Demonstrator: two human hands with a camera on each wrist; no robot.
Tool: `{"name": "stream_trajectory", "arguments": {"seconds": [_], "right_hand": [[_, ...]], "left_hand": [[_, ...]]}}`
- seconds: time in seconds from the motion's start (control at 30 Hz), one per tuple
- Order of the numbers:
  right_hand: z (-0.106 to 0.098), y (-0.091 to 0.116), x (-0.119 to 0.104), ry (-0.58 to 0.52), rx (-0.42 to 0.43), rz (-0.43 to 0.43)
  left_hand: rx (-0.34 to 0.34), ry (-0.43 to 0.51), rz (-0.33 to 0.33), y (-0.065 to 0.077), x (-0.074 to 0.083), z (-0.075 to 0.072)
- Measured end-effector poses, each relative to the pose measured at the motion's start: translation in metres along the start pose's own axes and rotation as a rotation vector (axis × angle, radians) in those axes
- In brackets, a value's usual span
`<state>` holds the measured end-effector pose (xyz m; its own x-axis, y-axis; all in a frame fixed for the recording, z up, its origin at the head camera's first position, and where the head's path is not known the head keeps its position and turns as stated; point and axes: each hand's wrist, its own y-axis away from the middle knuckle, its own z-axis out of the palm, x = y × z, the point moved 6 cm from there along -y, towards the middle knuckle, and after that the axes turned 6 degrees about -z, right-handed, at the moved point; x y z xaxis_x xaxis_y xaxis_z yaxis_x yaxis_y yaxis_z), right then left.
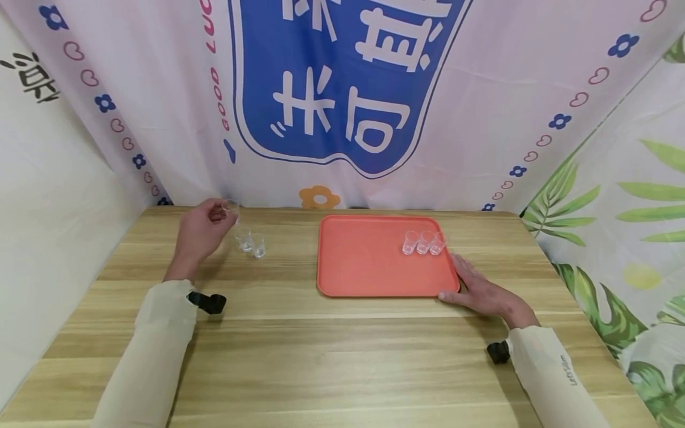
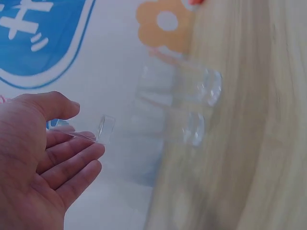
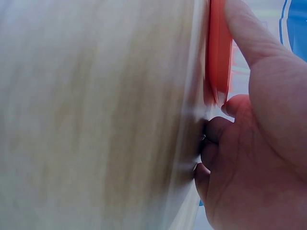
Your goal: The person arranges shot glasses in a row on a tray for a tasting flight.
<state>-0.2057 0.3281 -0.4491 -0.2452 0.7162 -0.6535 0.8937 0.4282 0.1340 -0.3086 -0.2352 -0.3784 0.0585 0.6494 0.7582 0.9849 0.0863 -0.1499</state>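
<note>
My left hand [image 1: 203, 229] pinches a small clear shot glass [image 2: 105, 129] between thumb and fingers, raised near the back left of the table. Close to that hand, two more clear shot glasses [image 1: 258, 245] stand side by side on the wood. A red rectangular tray [image 1: 369, 261] lies right of the middle, with three clear shot glasses [image 1: 425, 242] in a row along its right side. Against the tray's right edge rests my right hand [image 1: 478, 292], its thumb touching the front corner. In the right wrist view the fingertips [image 3: 218, 128] meet the tabletop beside the tray.
The wooden table [image 1: 321, 362] reaches back to a printed curtain [image 1: 176, 119]. A leaf-patterned cloth [image 1: 637, 238] hangs along the right side, and a pale cloth [image 1: 59, 166] along the left. Black wrist cameras [image 1: 211, 302] are strapped over both sleeves.
</note>
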Motion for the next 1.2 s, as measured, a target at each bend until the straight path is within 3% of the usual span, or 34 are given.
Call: {"name": "stream_trajectory", "arguments": {"seconds": [0.17,0.37,0.77,1.2], "right_hand": [[0.000,-0.001,0.001,0.011,-0.007,0.023],[-0.002,-0.001,0.003,0.034,-0.011,0.031],[0.000,0.001,-0.002,-0.009,0.019,-0.053],[0.002,-0.002,0.011,0.002,0.025,-0.066]], "left_hand": [[0.021,0.013,0.048,0.002,0.016,0.006],[0.000,0.051,0.108,0.007,0.034,0.022],[-0.145,0.045,0.179,0.020,0.066,0.059],[-0.187,0.047,0.226,0.024,0.092,0.096]]}}
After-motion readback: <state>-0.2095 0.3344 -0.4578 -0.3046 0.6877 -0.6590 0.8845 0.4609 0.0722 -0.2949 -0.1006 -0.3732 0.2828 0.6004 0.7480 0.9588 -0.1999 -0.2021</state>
